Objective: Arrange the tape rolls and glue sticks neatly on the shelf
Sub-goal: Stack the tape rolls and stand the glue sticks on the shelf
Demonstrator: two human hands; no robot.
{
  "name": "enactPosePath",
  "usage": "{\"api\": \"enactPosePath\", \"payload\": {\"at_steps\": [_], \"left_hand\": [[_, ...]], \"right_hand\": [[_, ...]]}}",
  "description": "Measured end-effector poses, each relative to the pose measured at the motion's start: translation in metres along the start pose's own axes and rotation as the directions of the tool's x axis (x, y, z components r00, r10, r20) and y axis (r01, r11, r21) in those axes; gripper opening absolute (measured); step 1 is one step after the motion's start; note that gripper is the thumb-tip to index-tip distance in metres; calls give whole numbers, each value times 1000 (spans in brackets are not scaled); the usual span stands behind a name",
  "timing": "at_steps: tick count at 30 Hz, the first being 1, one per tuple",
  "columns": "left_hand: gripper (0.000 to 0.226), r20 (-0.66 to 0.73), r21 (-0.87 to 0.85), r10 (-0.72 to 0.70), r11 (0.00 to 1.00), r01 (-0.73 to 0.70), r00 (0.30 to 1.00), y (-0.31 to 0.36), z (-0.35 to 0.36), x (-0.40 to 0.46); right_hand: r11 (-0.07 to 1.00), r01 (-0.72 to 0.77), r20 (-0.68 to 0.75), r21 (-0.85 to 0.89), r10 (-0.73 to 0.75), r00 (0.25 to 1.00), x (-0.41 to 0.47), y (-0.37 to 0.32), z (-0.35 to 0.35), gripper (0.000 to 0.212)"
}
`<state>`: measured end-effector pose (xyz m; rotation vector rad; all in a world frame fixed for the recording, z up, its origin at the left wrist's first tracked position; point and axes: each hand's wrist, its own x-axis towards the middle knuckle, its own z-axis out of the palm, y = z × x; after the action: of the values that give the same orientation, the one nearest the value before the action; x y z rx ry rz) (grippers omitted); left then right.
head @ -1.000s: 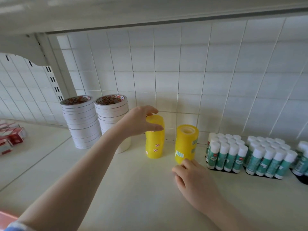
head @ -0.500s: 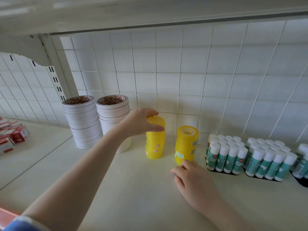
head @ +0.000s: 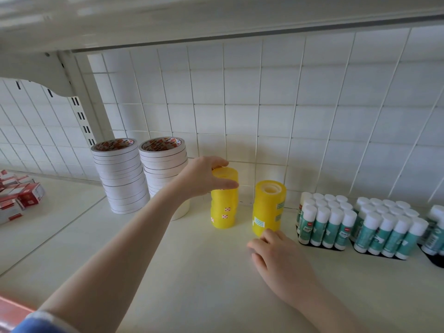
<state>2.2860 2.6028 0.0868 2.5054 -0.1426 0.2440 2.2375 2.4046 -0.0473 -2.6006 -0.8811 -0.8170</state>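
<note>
almost nothing moved since the earlier frames: both hands sit at the same stacks, only the camera drifted a little, so the shelf contents slide slightly in frame.

surface: cream shelf filling the lower frame, a seam line running across its left part. white wire grid back panel behind everything, slotted white upright upper left, underside of another shelf along the top.

left hand grips the top of the left yellow tape stack, centre frame, thumb across its front, fingers over the top rim. that stack stands upright on the shelf, small red-and-white stickers on its side, print too small to read. right yellow tape stack stands just right of it, apart from it, with green-white labels, unreadable. right hand lies low at the base of that stack, fingers curled, fingertips touching or nearly touching it; cannot tell if it grasps anything.

two tall white tape stacks and centre left, red-orange print on the inner cores, not legible. glue sticks, white caps and teal bodies, packed upright in black trays at right; more at the right edge. red-white small boxes at far left.
</note>
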Motion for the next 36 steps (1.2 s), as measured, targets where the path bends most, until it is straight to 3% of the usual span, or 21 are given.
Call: {"api": "enactPosePath", "payload": {"at_steps": [6, 12, 17, 20, 23, 25, 31, 36], "left_hand": [[61, -67, 87, -16, 996, 22, 998, 0, 7, -3], [62, -119, 80, -23, 996, 33, 993, 3, 14, -8], [82, -85, 114, 40, 993, -30, 996, 5, 13, -22], [80, -185, 162, 68, 986, -38, 980, 0, 10, -42], [72, -296, 188, 62, 982, -5, 953, -6, 12, -72], [70, -325, 191, 52, 981, 11, 944, -8, 17, -93], [65, -252, 194, 32, 981, 18, 967, -4, 45, -133], [66, -192, 160, 73, 986, -42, 979, 41, 86, -151]], "right_hand": [[1000, -8, 58, 7, 7, 998, 2, -2, -6, 24], [1000, -23, 89, 9, 22, 996, 0, -3, -8, 4], [998, -52, 157, -26, 55, 986, -2, -5, -14, 26], [995, -77, 209, -56, 87, 974, -6, -5, -24, 28], [987, -104, 382, -119, 142, 913, -9, -1, -42, 25], [981, -109, 417, -160, 168, 893, -11, 2, -57, 25], [907, -304, 304, -290, 389, 870, -56, 23, -103, 24], [799, -461, 130, -387, 542, 830, -126, 48, -153, 26]]}}
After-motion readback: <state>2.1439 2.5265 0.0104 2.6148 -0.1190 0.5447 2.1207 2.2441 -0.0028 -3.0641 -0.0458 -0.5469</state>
